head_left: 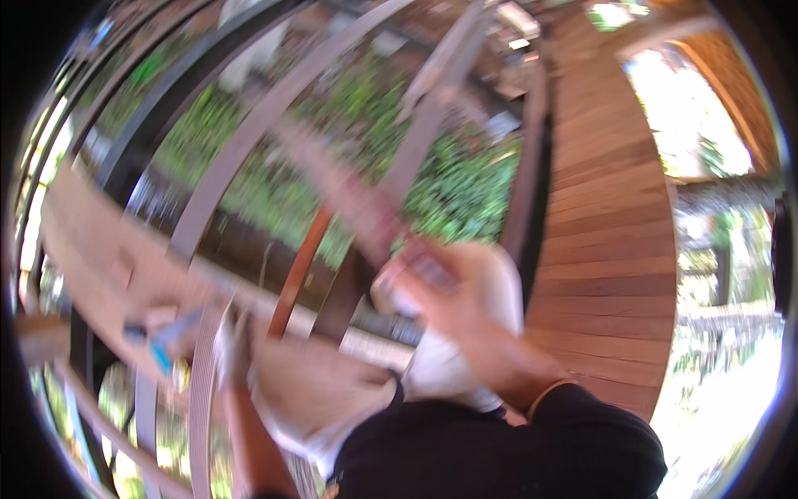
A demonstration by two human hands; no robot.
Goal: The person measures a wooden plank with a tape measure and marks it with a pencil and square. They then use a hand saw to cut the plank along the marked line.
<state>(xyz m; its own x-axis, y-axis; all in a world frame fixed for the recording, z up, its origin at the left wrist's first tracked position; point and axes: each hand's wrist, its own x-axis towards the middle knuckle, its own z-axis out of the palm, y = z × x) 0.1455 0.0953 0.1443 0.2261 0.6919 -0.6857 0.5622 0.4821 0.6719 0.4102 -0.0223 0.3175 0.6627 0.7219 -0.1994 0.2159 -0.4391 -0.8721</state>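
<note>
My right hand (428,287) is closed round one end of a long, narrow reddish-brown object (357,204), which points up and left over the open framing. Motion smears it, so its kind does not show. Lower left, my left hand (233,345), whitish as if gloved, is at the edge of a grooved grey-brown board (204,399). Blur hides its fingers, and I cannot tell whether it grips that board. Between the hands stands a narrow orange-brown wood strip (301,270). My light-trousered knee (490,283) is just behind the right hand.
Spaced beams (249,133) cross over green plants and soil below, with open gaps between them. Reddish deck planks (611,249) run along the right. On a tan sheet (83,216) at left lies a blurred blue tool (162,353). Dark railings (125,79) curve along the far left.
</note>
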